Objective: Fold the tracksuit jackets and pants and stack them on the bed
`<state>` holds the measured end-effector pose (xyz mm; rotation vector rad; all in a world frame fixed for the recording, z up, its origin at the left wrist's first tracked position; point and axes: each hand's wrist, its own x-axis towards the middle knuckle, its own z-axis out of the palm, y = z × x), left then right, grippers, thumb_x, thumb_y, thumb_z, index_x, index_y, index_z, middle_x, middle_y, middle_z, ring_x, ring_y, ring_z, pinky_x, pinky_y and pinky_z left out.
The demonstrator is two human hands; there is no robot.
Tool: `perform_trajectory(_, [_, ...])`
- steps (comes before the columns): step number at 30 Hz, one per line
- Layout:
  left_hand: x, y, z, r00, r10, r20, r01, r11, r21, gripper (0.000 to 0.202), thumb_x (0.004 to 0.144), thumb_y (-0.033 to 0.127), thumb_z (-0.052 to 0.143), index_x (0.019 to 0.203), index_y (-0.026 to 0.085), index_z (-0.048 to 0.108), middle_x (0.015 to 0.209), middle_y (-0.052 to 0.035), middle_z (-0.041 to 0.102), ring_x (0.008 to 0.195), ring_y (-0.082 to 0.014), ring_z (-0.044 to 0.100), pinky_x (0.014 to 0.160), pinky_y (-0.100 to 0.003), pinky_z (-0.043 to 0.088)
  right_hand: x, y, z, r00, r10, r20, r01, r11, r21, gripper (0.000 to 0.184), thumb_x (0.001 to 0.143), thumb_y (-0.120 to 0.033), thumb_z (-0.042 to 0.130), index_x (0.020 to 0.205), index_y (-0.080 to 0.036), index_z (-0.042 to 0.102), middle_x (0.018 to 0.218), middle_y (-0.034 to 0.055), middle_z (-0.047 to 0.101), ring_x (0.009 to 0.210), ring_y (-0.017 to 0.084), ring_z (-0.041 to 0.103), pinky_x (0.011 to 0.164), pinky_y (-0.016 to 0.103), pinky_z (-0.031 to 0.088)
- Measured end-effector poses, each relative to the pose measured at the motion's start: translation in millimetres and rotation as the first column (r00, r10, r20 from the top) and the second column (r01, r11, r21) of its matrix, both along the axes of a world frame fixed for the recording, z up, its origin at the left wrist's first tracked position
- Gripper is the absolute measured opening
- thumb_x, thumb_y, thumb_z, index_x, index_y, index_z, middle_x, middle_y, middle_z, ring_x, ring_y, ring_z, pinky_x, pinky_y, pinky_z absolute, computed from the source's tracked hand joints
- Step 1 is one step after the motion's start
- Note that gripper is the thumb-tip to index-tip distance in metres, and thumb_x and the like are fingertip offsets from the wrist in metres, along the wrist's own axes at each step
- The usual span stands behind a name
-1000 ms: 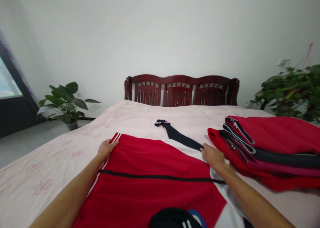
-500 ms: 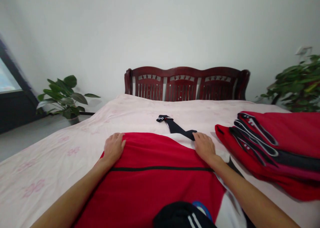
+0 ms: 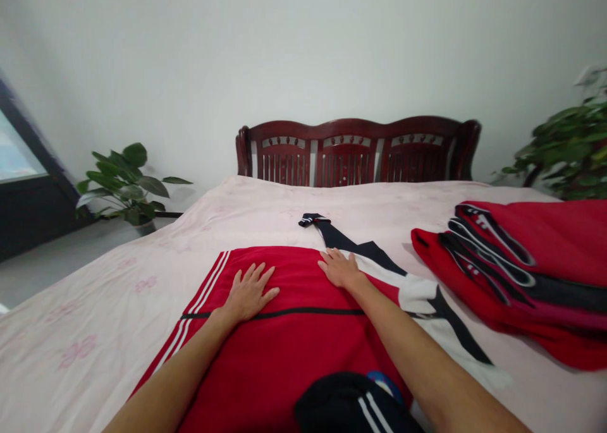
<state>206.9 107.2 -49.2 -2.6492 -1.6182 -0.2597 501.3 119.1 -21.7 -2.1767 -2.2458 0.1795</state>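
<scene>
A red jacket [image 3: 279,351] with a black stripe and white side lines lies spread on the bed in front of me. Flat on its upper left part rests my left hand [image 3: 249,292], fingers spread. My right hand [image 3: 339,267] lies on the cloth near the far edge, its fingers stretched out. Beyond that edge sticks out a dark blue sleeve [image 3: 337,238] with a striped cuff. Another dark piece [image 3: 351,401] with two white stripes lies folded over the jacket close to me. White and dark panels [image 3: 420,294] spread to the right of my right hand.
A stack of folded red and dark clothes [image 3: 545,281] sits on the right of the bed. The pink floral bedsheet [image 3: 85,319] shows on the left. Behind stands a dark wooden headboard [image 3: 341,148]. Potted plants [image 3: 126,180] flank the bed.
Both hands have moved inward from the jacket's sides onto its red upper part, and their fingers now lie flatter. The jacket's left edge with white lines has come into view.
</scene>
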Motion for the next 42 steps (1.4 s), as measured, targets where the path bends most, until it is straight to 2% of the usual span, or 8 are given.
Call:
perform_trajectory(8, [8,-10,6.3,0.992,0.101,-0.076,-0.096,0.993,0.066,0.063,0.095,0.060,0.032,0.150,0.028,0.038,0.158,-0.0105,0.036,0.145,-0.0337,0.030,0.115,-0.060,0.021,-17,-83,10.0,0.998,0.050,-0.043,-0.054,0.993,-0.107,0.067,0.098,-0.056,0.026,0.156,-0.023,0.022,0.164,0.0103,0.013,0.150,0.030,0.010,0.116,0.060,0.014])
perform_trajectory(15, [6,-60,6.9,0.988,0.143,-0.065,-0.136,0.986,0.100,0.060,0.097,0.051,0.036,0.151,0.024,0.036,0.157,-0.0174,0.034,0.146,-0.0362,0.028,0.113,-0.059,0.024,5,-173,11.1,0.944,0.233,-0.233,-0.259,0.962,-0.088,0.063,0.097,-0.053,0.031,0.152,-0.022,0.035,0.162,0.0091,0.021,0.150,0.027,0.012,0.120,0.051,0.008])
perform_trajectory(21, [-30,-112,-0.3,0.994,-0.059,-0.095,0.069,0.992,0.110,0.058,0.097,0.052,0.038,0.150,0.027,0.039,0.156,-0.0155,0.038,0.144,-0.0322,0.033,0.115,-0.051,0.028,6,-237,40.9,0.624,0.148,-0.768,-0.361,0.926,-0.115,0.066,0.097,-0.063,0.022,0.135,-0.023,0.059,0.142,0.0052,0.056,0.138,0.025,0.042,0.118,0.044,0.024])
perform_trajectory(26, [-57,-139,-8.5,0.993,-0.049,-0.108,0.066,0.985,0.158,0.057,0.097,0.050,0.039,0.148,0.025,0.042,0.155,-0.0165,0.039,0.143,-0.0325,0.035,0.114,-0.050,0.030,-21,-289,45.3,0.643,0.152,-0.751,-0.246,0.969,-0.014,0.075,0.077,-0.044,0.070,0.145,-0.025,0.047,0.148,0.0080,0.049,0.133,0.028,0.047,0.113,0.043,0.033])
perform_trajectory(30, [-65,-151,-11.9,0.996,-0.030,-0.087,0.044,0.986,0.161,0.057,0.097,0.050,0.040,0.147,0.023,0.045,0.154,-0.0161,0.041,0.142,-0.0317,0.037,0.114,-0.049,0.032,-38,-318,35.0,0.669,0.155,-0.727,-0.104,0.988,0.116,0.054,0.070,-0.023,0.066,0.124,-0.022,0.063,0.124,0.0078,0.066,0.115,0.026,0.060,0.103,0.039,0.041])
perform_trajectory(33, [-67,-155,-12.1,0.997,-0.036,-0.067,0.046,0.986,0.162,0.056,0.097,0.049,0.041,0.146,0.023,0.046,0.153,-0.0153,0.043,0.141,-0.0312,0.039,0.114,-0.048,0.032,-33,-333,39.0,0.543,0.127,-0.830,-0.046,0.992,0.122,0.041,0.068,-0.023,0.065,0.109,-0.021,0.067,0.104,0.0049,0.071,0.099,0.025,0.064,0.092,0.037,0.046])
perform_trajectory(39, [-70,-155,-13.7,0.998,-0.056,-0.030,0.060,0.984,0.167,0.056,0.097,0.050,0.039,0.145,0.022,0.047,0.152,-0.0146,0.044,0.141,-0.0311,0.039,0.114,-0.048,0.031,33,-360,49.9,0.051,-0.006,-0.999,0.025,1.000,-0.004,0.041,0.062,-0.034,0.070,0.099,-0.019,0.065,0.090,0.0034,0.069,0.082,0.023,0.063,0.072,0.033,0.047])
perform_trajectory(42, [-70,-152,-15.9,0.998,-0.059,-0.028,0.063,0.984,0.169,0.056,0.097,0.050,0.039,0.145,0.023,0.047,0.153,-0.0142,0.044,0.141,-0.0306,0.039,0.114,-0.048,0.032,62,-374,45.1,-0.013,-0.103,-0.995,-0.026,0.994,-0.103,0.040,0.055,-0.028,0.069,0.093,-0.018,0.066,0.085,0.0026,0.067,0.076,0.020,0.060,0.067,0.030,0.044])
